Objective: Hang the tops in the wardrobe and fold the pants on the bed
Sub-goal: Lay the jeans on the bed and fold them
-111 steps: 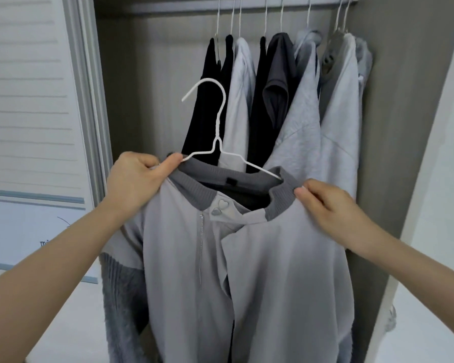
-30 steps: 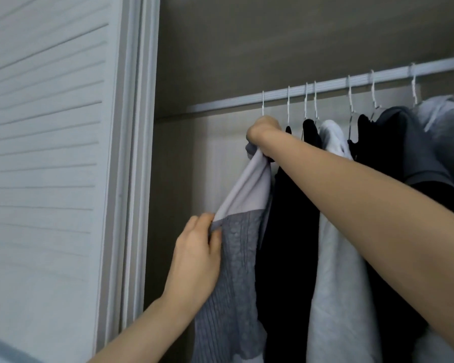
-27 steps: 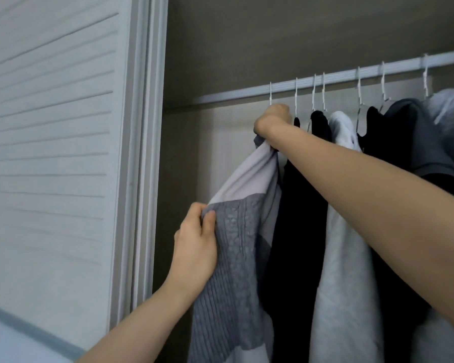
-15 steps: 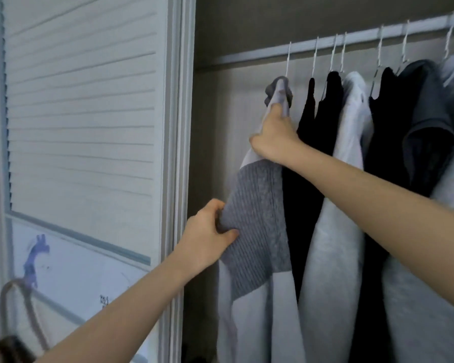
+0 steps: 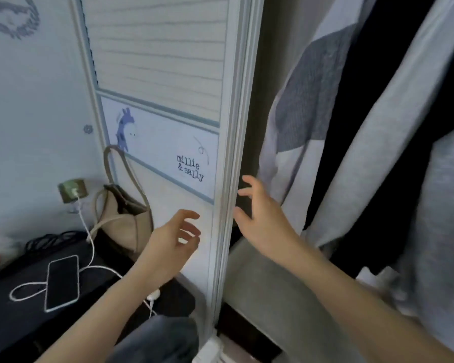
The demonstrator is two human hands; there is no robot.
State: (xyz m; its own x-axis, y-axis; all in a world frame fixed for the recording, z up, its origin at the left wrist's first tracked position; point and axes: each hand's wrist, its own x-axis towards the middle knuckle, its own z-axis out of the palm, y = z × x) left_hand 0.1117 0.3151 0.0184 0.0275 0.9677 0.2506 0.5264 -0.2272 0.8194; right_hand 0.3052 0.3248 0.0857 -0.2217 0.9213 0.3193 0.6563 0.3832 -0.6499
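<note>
Inspecting the wardrobe, we find the pale grey jacket with darker knitted sleeve panel [image 5: 303, 106] hanging inside, leftmost, its long axis vertical, hem downward. Our left hand [image 5: 172, 241] and right hand [image 5: 264, 218] hold nothing, each grip apart, flanking the white door frame [image 5: 232, 142]; we judge them free for the next garment.

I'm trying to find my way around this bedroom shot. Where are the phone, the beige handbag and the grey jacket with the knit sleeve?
phone [image 5: 62, 282]: head view, middle of its dark screen.
beige handbag [image 5: 126, 226]: head view, front of its body.
grey jacket [image 5: 303, 111]: head view, on the darker knit sleeve.
</note>
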